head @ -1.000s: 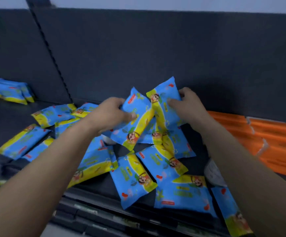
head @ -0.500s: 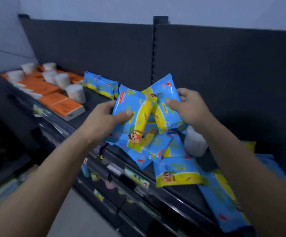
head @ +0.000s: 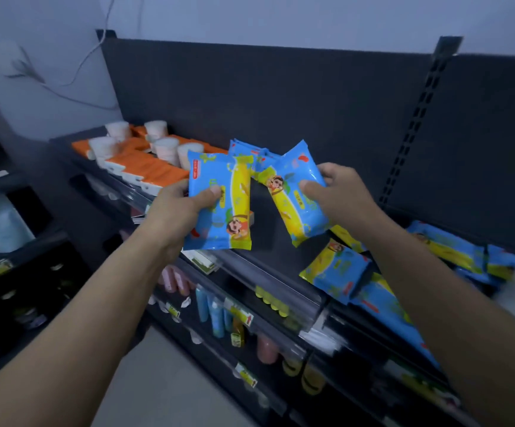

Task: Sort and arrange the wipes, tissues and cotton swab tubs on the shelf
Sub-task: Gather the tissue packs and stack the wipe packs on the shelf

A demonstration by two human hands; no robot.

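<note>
The left hand (head: 182, 211) grips a blue wipes pack (head: 219, 201), thumb across its front, above the shelf (head: 268, 241). The right hand (head: 339, 192) clasps a second pack (head: 296, 195) just to its right, tilted; the two seem apart, though blur leaves it unsure. More packs (head: 336, 269) lie loose on the shelf at right. Far left are orange tissues (head: 148, 169) with white tubs (head: 165, 147) among them.

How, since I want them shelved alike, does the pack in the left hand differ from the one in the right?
The left pack stands nearly upright; the right pack leans. The left pack's cartoon face is at its bottom end, the right pack's at its top. Both are blue with a yellow stripe.
</note>
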